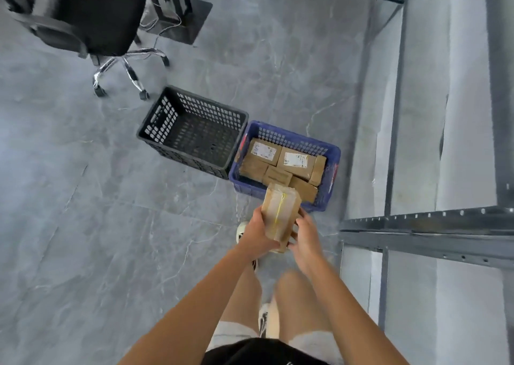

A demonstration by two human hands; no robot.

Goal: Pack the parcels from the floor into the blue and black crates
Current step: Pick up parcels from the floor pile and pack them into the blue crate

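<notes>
Left hand: the left hand (pixel 257 232) grips the left long side of the parcel (pixel 281 216), thumb on the upper face and fingers curled beneath; its forearm runs up from the lower left of the view.
Right hand: the right hand (pixel 304 236) holds the parcel's right side and near end, fingers wrapped against its edge; the forearm comes in from the lower right.
Pose: both arms are stretched forward and down, wrists close together, the parcel carried between the palms above the floor (pixel 83 198).
Parcel: a brown, taped oblong pack with a thin yellow line down its upper face. Its long axis runs away from the person, the far end pointing toward the blue crate (pixel 332 167) and overlapping that crate's near rim in the view; whether it touches the rim cannot be told.
Blue crate: it stands on the floor ahead of the person and holds several brown boxes (pixel 278 164) lying flat and close together, two of them with white labels up.
Black crate: the black crate (pixel 192 131) stands just left of the blue one, their walls touching or nearly so; only its perforated bottom shows inside.
Feet: a pale shoe (pixel 241 229) shows under the left hand.
Surroundings: a black chair (pixel 94 17) on a chrome base stands at upper left; a grey metal rack (pixel 417 225) runs along the right.
</notes>
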